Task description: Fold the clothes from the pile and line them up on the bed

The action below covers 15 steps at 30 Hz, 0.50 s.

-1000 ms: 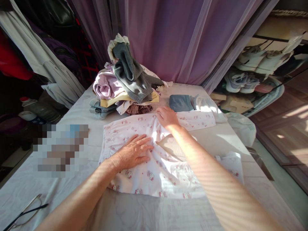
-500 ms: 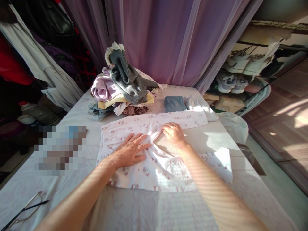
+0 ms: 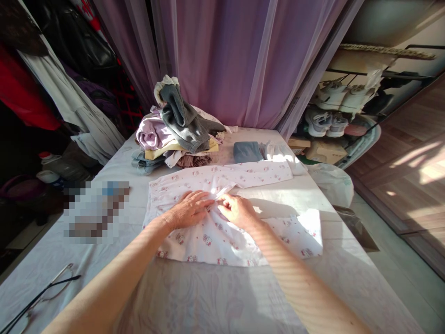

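Observation:
A white garment with a pink cartoon-cat print (image 3: 212,241) lies spread on the pale sheet-covered bed or table (image 3: 194,297), one long sleeve (image 3: 264,173) stretching right. My left hand (image 3: 189,210) rests flat on the cloth, fingers apart. Close beside it, my right hand (image 3: 237,211) has its fingers curled at a fold in the middle of the garment. The fingertips of my hands nearly meet. Part of the cloth lies doubled under my right hand, and the shape of that fold is partly hidden.
Behind the garment are a stacked clothes pile (image 3: 174,134), a folded blue cloth (image 3: 246,152) and a white cloth (image 3: 280,155). Eyeglasses (image 3: 41,297) lie at the near left, next to a pixelated patch (image 3: 97,211). Purple curtains (image 3: 222,60) hang behind; shoes (image 3: 323,120) sit at right.
My right hand has moved from the far edge of the garment toward me and my left hand. The right side of the garment now lies flatter. The whole view has shifted slightly.

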Each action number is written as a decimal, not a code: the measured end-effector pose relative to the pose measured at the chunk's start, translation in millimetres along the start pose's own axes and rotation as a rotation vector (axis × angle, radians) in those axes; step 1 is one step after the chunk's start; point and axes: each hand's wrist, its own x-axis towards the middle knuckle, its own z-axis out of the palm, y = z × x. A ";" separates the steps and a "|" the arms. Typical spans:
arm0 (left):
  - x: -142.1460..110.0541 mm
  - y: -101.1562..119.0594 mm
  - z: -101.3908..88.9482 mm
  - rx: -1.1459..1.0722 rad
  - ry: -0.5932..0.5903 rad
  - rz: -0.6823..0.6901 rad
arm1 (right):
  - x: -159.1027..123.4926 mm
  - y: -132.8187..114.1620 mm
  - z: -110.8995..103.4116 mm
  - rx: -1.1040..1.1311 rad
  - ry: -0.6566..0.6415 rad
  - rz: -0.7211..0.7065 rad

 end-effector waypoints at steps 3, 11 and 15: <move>8.1 3.2 2.2 0.032 0.054 -0.058 | -4.3 -3.0 1.4 0.006 -0.052 0.019; 19.8 21.8 -7.5 0.107 0.010 -0.225 | -17.0 -3.9 -2.7 0.084 -0.088 0.130; 26.5 27.6 -4.9 0.116 -0.016 -0.234 | -22.6 -8.5 -2.7 0.043 -0.121 0.197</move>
